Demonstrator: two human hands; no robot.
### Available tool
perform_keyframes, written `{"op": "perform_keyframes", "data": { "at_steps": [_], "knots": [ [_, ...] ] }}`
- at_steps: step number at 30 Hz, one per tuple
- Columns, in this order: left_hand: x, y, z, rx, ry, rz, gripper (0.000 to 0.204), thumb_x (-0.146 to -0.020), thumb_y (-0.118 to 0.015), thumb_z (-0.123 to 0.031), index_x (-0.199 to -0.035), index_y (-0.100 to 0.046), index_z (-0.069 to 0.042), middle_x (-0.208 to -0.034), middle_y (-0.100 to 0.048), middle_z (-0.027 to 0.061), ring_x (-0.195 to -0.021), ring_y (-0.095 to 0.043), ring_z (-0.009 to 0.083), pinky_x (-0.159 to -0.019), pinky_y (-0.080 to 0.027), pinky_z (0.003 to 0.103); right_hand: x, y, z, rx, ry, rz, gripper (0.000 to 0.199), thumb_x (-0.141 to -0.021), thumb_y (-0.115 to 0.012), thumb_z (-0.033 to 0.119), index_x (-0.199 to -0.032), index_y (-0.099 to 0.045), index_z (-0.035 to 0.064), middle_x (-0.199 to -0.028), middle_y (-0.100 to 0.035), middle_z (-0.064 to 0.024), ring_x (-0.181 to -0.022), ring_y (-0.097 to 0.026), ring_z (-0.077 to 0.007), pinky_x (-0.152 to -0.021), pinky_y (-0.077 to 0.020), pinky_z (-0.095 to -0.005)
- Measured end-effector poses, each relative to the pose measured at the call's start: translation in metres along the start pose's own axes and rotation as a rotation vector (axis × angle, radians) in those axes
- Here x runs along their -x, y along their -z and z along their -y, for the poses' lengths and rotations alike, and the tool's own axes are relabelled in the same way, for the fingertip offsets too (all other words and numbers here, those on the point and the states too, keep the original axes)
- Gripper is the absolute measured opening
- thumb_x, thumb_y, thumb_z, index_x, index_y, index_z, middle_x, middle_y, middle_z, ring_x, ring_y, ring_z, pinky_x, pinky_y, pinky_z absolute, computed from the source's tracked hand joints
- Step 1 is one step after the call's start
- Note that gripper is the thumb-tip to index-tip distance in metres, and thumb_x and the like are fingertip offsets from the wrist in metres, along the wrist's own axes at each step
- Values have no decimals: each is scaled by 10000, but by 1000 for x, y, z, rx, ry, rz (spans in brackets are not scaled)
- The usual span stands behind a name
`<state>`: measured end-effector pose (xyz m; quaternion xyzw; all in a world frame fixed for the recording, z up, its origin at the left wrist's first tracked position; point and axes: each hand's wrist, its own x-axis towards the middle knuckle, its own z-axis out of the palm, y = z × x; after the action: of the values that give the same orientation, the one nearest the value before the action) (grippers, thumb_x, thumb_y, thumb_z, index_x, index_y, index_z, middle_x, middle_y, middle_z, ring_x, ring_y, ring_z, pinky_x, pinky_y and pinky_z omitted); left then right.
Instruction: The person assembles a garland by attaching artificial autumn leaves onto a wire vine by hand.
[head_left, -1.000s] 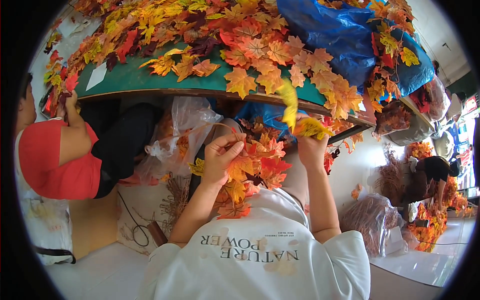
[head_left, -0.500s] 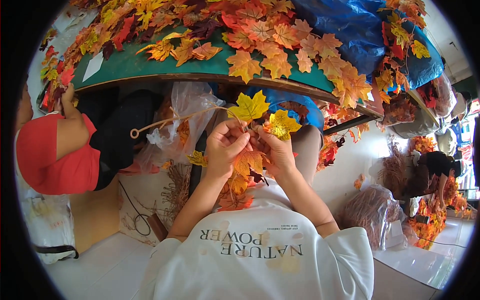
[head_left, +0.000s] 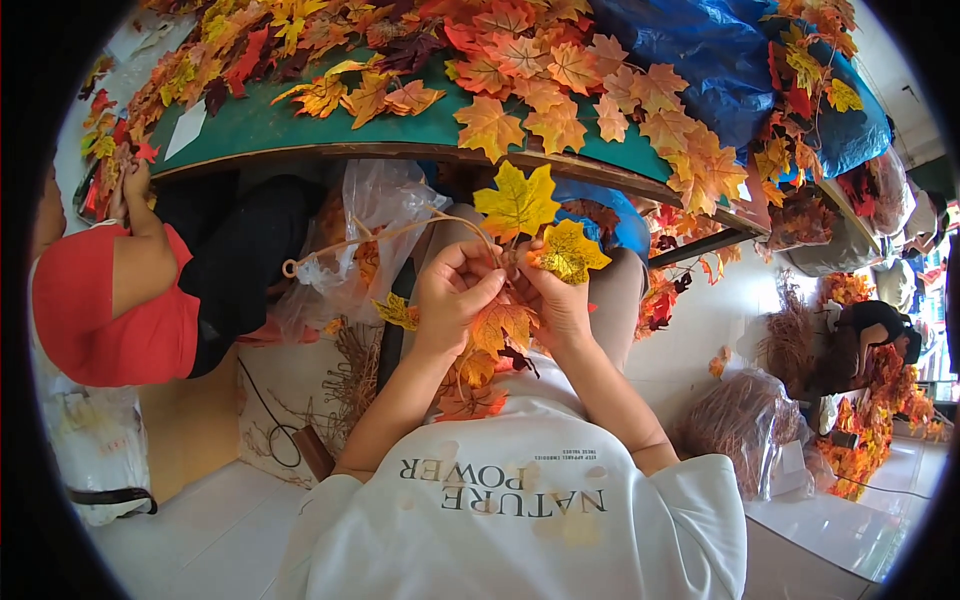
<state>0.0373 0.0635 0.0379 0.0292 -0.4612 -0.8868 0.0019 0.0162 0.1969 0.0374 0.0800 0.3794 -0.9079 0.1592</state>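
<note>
Above my lap, my left hand [head_left: 457, 295] pinches a brown vine stem [head_left: 375, 234] that stretches left and ends in a small loop. My right hand [head_left: 552, 300] is closed close beside it, its fingers at the base of artificial maple leaves. A yellow leaf [head_left: 518, 201] stands above both hands, and a gold, dark-speckled leaf [head_left: 572, 252] lies against the right fingers. Below and between the hands hang orange leaves [head_left: 501, 326] of the same garland, reaching to my shirt. The exact spot where the fingertips meet the stem is partly hidden.
A green table [head_left: 330, 112] spans the far side, heaped with leaf garlands [head_left: 520, 60] and blue plastic sheeting [head_left: 690, 50]. A co-worker in a red shirt [head_left: 110, 305] sits at left. Clear bags of brown stems [head_left: 735, 425] stand on the floor at right.
The stem's looped end and the yellow leaves have shifted slightly right, and the upper leaf has risen. Both hands stay close together on the garland.
</note>
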Motion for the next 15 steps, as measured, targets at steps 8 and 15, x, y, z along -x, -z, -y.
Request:
{"op": "perform_keyframes", "data": {
  "at_steps": [8,15],
  "knots": [
    [-1,2,3,-1,6,20,210,-783,-588,85,-986,-558,36,-893,-604,73,-719,-583,91,-633,-537,217,2,-3,1,-13,4,-37,226,-794,-643,-8,-990,-545,49,-883,-605,-41,-775,-617,-158,-636,-545,-294],
    [-2,5,8,-24,-24,-7,216,-784,-596,85,-991,-555,40,-869,-599,63,-721,-582,87,-666,-533,220,0,0,-6,85,96,-37,242,-780,-662,-23,-997,-558,3,-916,-612,-59,-786,-622,-160,-664,-544,-282]
  ]
}}
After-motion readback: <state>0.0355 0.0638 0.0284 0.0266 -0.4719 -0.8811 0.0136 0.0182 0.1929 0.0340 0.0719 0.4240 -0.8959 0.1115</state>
